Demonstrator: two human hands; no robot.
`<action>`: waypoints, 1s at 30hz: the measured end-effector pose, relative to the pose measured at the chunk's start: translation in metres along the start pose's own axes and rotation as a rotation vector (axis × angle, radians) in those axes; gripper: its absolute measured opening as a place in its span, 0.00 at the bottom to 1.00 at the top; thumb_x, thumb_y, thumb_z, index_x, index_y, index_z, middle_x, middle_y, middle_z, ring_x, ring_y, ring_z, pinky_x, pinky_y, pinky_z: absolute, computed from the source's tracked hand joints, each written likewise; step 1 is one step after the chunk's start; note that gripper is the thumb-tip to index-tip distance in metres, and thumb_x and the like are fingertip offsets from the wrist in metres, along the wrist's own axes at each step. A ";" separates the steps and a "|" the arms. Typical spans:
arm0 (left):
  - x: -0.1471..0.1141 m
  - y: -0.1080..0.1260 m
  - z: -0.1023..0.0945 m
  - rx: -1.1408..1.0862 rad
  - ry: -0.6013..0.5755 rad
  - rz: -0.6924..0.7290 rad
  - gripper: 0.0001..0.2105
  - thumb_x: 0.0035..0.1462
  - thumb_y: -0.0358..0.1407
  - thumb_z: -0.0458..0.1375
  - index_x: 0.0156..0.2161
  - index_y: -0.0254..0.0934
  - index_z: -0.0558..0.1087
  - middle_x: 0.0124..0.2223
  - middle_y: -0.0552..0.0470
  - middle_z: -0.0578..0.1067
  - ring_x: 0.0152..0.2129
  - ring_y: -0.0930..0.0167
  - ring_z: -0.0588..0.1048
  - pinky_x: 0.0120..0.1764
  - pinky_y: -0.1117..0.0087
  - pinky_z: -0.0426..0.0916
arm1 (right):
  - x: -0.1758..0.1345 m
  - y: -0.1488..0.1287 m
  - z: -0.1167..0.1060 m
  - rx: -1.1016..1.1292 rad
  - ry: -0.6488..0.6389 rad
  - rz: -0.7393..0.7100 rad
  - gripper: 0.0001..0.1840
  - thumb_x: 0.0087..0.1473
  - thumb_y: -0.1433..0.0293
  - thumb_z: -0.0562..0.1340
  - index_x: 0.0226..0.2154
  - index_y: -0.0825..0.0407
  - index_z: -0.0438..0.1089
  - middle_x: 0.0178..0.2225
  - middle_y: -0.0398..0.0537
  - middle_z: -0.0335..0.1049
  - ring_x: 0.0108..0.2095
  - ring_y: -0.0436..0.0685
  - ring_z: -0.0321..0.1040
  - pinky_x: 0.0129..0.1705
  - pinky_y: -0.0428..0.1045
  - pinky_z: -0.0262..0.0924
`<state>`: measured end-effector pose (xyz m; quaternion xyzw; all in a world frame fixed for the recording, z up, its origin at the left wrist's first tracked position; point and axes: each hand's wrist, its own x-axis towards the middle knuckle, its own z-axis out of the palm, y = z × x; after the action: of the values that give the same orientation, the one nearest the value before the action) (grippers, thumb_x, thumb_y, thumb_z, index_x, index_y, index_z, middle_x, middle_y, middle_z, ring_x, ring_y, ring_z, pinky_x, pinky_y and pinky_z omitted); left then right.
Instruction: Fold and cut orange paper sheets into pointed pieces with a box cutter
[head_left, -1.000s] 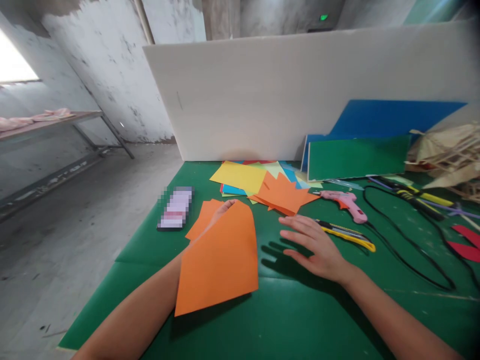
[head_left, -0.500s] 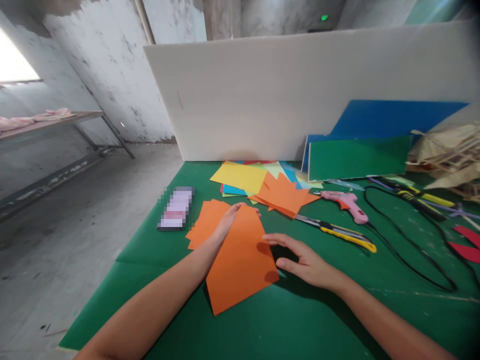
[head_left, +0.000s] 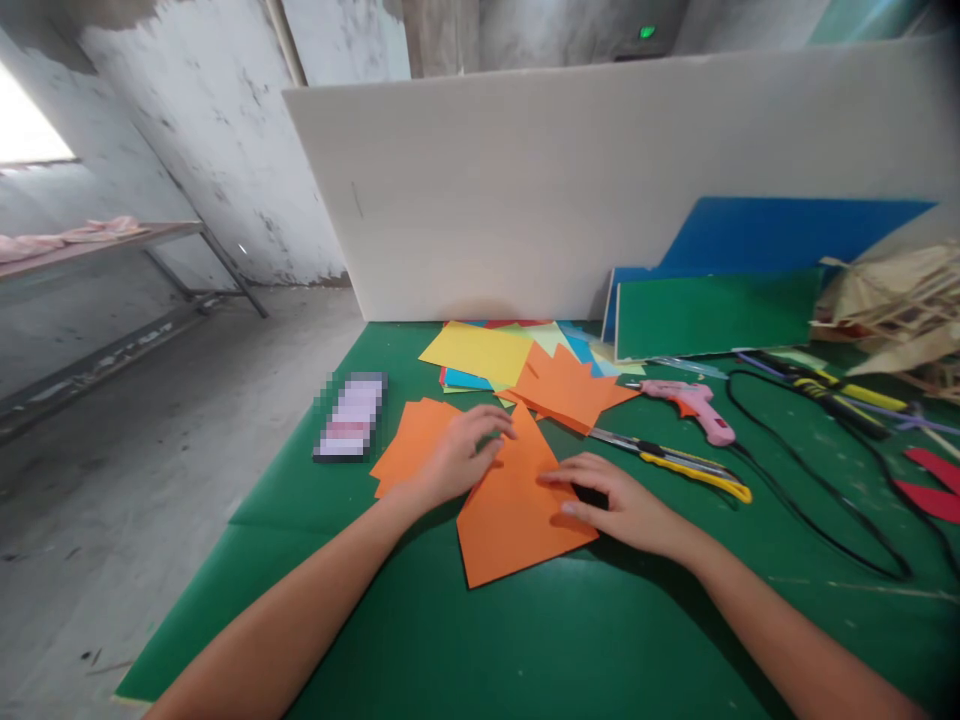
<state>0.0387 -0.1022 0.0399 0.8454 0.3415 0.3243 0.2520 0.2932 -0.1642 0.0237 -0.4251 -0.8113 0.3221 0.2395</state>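
An orange piece of paper (head_left: 525, 520), pointed at its far end, lies on the green table in front of me. My left hand (head_left: 469, 450) is over its upper left edge, fingers loosely bent and thumb apart from them. On the right edge rests my right hand (head_left: 619, 505), its fingertips and thumb spread on the paper. Left of the sheet are further orange paper pieces (head_left: 409, 445), partly covered by my left hand. Behind it sits a jagged, leaf-like orange paper cutout (head_left: 566, 385).
Yellow paper (head_left: 476, 350) tops a coloured stack. To the right are a utility knife (head_left: 682, 468), a pink glue gun (head_left: 697, 405) with a black cord, and red paper pieces (head_left: 930, 500). A phone (head_left: 350, 415) lies left. A white board (head_left: 525, 200) stands behind.
The pointed orange paper has moved right and now lies flatter on the table. My left hand has come off its tip, fingers now above it; my right hand has moved onto its edge.
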 end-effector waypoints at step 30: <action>-0.016 0.001 -0.049 0.175 -0.818 0.016 0.32 0.57 0.29 0.53 0.66 0.49 0.54 0.70 0.54 0.46 0.66 0.57 0.42 0.63 0.50 0.38 | -0.004 -0.005 -0.003 -0.286 -0.074 -0.358 0.13 0.61 0.71 0.57 0.43 0.46 0.75 0.42 0.51 0.73 0.44 0.58 0.67 0.47 0.56 0.61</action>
<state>-0.0049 -0.1052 0.0669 0.9253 0.2331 -0.0664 0.2916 0.2945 -0.1690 0.0288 -0.2920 -0.9194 0.1716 0.2000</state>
